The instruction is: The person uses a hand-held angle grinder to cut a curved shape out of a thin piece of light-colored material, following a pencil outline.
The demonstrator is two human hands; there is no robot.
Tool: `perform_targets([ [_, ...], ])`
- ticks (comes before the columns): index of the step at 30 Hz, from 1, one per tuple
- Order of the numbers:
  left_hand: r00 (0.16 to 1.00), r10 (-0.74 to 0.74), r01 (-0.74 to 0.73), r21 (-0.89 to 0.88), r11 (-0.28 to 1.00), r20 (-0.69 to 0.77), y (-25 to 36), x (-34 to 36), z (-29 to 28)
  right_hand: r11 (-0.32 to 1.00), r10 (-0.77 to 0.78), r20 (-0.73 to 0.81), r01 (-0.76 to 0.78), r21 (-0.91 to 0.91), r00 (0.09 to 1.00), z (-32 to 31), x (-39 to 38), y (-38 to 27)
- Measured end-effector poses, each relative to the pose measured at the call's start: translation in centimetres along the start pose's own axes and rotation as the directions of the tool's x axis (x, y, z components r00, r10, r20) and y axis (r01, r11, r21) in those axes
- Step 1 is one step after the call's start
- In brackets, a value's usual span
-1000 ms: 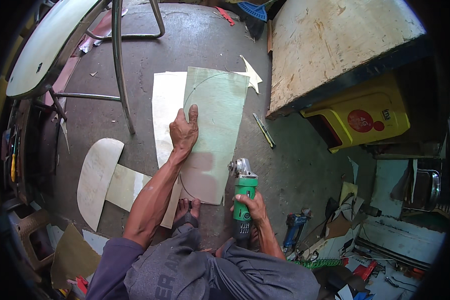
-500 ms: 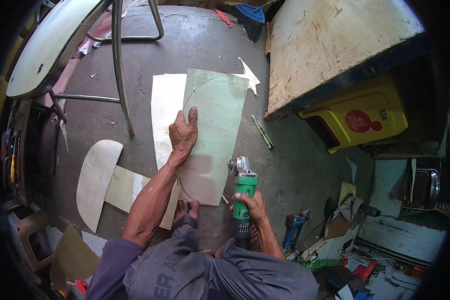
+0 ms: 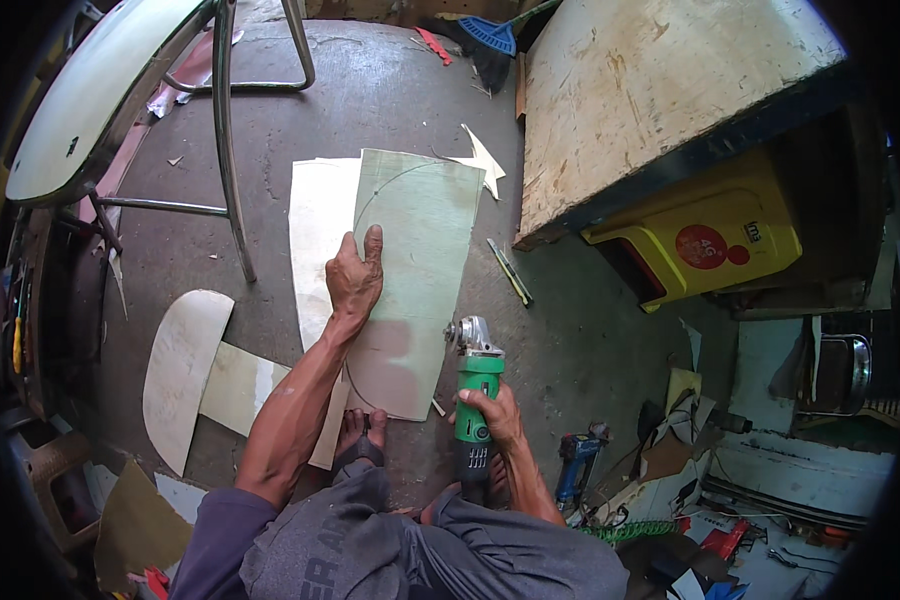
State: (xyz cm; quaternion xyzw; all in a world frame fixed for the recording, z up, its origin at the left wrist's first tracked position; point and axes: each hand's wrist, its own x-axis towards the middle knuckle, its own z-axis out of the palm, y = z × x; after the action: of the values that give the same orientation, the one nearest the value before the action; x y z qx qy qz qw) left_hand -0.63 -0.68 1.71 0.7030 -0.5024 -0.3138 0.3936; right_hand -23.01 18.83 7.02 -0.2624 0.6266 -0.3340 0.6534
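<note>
My right hand [image 3: 492, 412] is wrapped around the body of a green angle grinder [image 3: 480, 370], held upright beside the board with its metal head and disc pointing away from me. My left hand [image 3: 354, 275] grips the left edge of a greenish thin plywood sheet [image 3: 425, 250], thumb on top and the other fingers curled out of sight. A curved pencil line runs over the sheet. Under its left side lies a paler sheet [image 3: 312, 230]. The grinder's disc is just right of the sheet's edge, seemingly apart from it. My foot [image 3: 361, 432] is at the sheet's near end.
A utility knife [image 3: 510, 272] and a pointed offcut [image 3: 484, 160] lie on the floor. Left are a rounded cut piece [image 3: 185, 375] and a metal-legged chair [image 3: 232, 150]. A wooden table [image 3: 660, 90] with a yellow container [image 3: 705, 235] beneath stands right. A blue cordless tool [image 3: 576, 465] sits near my knee.
The whole view has shifted slightly, so things appear a little further left and mostly lower. Both hands keep their grips; the grinder stays beside the sheet.
</note>
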Motion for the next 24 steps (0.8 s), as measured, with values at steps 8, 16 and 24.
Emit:
perform_targets([
  [8, 0.995, 0.076, -0.077, -0.005, 0.997, -0.064, -0.3, 0.0, 0.4, 0.999, -0.031, -0.013, 0.031, 0.011, 0.999, 0.2, 0.2, -0.6],
  [16, 0.999, 0.047, -0.048, 0.017, 0.999, 0.013, 0.3, -0.4, 0.4, 0.997, -0.056, -0.036, 0.058, 0.060, 0.998, 0.6, 0.4, -1.8],
  [24, 0.996, 0.089, -0.089, 0.015, 0.996, 0.017, 0.9, -0.9, 0.7, 0.995, -0.082, -0.050, 0.085, 0.051, 0.995, 0.1, 0.8, -3.1],
])
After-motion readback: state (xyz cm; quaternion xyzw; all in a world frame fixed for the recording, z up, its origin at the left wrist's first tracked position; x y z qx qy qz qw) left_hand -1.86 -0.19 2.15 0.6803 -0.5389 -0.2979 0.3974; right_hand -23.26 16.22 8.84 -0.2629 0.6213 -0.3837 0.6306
